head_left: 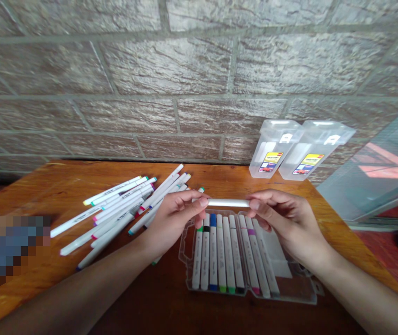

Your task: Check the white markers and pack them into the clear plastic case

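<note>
A white marker [228, 203] is held level between both hands, above the far edge of an opened clear plastic case [216, 292]. My left hand [178, 211] pinches its left end, and my right hand [282, 216] pinches the right end between thumb and fingers. Below, several white markers [222, 260] lie side by side in the case, some with blue, green, black or purple bands. The right half of the case also shows a pale sheet-like piece [274, 251]. Left of my left hand, a loose pile of white markers [115, 209] is spread out, partly hidden by my forearm.
Two clear plastic marker boxes [267, 144] with yellow and blue labels stand at the back right of the wooden table [220, 179]. A stone-block wall [132, 93] rises behind it. A pixelated area [7, 251] covers the left edge. Beyond the table's right side is a reddish floor [387, 256].
</note>
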{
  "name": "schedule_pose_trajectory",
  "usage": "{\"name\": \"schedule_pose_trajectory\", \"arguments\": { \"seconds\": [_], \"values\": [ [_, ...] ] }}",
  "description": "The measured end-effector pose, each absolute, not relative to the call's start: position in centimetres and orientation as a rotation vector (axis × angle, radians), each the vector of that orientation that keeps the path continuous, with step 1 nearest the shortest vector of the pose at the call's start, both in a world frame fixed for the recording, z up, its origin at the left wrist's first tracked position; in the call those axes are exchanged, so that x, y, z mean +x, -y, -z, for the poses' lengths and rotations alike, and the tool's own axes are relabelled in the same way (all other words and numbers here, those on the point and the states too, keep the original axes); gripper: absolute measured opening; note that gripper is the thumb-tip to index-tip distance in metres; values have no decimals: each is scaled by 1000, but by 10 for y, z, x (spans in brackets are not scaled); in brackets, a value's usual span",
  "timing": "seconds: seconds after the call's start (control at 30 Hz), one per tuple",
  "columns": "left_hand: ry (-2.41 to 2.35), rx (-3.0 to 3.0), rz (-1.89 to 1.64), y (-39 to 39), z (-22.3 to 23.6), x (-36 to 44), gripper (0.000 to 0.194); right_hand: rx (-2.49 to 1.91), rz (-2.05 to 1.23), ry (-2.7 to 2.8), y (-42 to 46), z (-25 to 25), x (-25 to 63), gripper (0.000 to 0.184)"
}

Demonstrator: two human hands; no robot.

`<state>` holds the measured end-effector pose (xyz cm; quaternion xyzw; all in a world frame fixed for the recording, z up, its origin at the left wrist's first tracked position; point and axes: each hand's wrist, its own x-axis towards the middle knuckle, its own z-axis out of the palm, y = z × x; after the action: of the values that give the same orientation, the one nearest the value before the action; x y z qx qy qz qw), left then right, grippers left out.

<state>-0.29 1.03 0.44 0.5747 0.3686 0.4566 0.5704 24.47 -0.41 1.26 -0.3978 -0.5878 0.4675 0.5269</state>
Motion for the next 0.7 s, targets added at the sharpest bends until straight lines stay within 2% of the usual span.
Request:
{"name": "schedule_pose_trajectory", "arguments": {
  "seconds": [0.2,0.7],
  "values": [
    [-825,1281,-1094,-12,0,-4,25,-966,-1150,1342,3,-8,246,14],
    [-822,1180,-1088,-11,-4,-1,30,-877,-1259,1283,4,-8,249,17]
  ]
}}
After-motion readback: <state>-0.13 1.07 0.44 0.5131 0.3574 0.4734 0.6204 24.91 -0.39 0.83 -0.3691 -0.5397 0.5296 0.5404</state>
